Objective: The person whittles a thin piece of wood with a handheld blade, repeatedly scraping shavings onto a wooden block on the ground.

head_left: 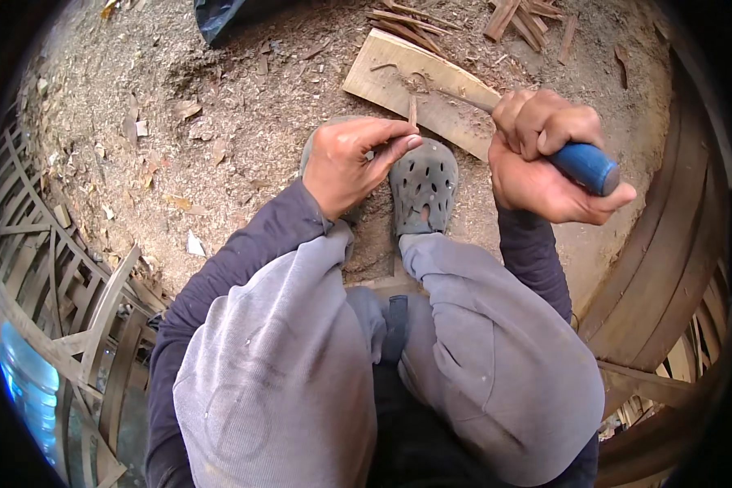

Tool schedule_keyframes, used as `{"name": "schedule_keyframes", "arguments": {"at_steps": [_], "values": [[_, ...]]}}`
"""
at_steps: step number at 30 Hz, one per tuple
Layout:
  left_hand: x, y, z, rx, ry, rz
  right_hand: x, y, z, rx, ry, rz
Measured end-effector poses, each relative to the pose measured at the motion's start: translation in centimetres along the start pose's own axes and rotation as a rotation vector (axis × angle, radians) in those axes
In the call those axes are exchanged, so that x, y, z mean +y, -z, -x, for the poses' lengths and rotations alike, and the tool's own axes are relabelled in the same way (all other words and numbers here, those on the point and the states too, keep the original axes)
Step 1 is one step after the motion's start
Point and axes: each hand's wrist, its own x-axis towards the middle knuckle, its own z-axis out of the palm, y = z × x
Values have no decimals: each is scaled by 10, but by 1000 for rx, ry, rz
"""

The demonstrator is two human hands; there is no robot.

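Note:
Between thumb and fingers, my left hand [358,159] pinches a small thin wood stick [413,112], which points away from me. My right hand [549,154] is wrapped round the blue handle [586,167] of what looks like a knife. Its narrow dark blade [468,101] reaches left over a pale wooden board [455,126]; I cannot tell whether it touches. Curled shavings [419,80] lie on the board, which rests on the ground just beyond my feet. The stick's far end is in front of the board's near edge.
My shoe [425,183] stands right below the board. Split wood strips [529,23] are piled beyond it. Wood chips cover the ground [171,106]. A slatted wooden frame [57,252] and a blue plastic bottle [28,382] are at left, curved planks [659,260] at right, dark plastic [220,18] at top.

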Motion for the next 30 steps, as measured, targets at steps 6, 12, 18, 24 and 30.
{"name": "schedule_keyframes", "arguments": {"at_steps": [6,12,18,24,30], "values": [[2,-4,-3,-12,-58,-36,-35,-33,-16,-88,-48,-18],[0,-4,1,20,18,-107,10,-27,18,60,-128,-45],[8,-11,-7,64,104,36,-27,-30,0,-109,-86,17],[-2,-16,-11,62,16,28,-12,-35,11,-7,-99,209],[5,-16,-8,45,32,-4,20,-28,12,82,-241,435]]}}
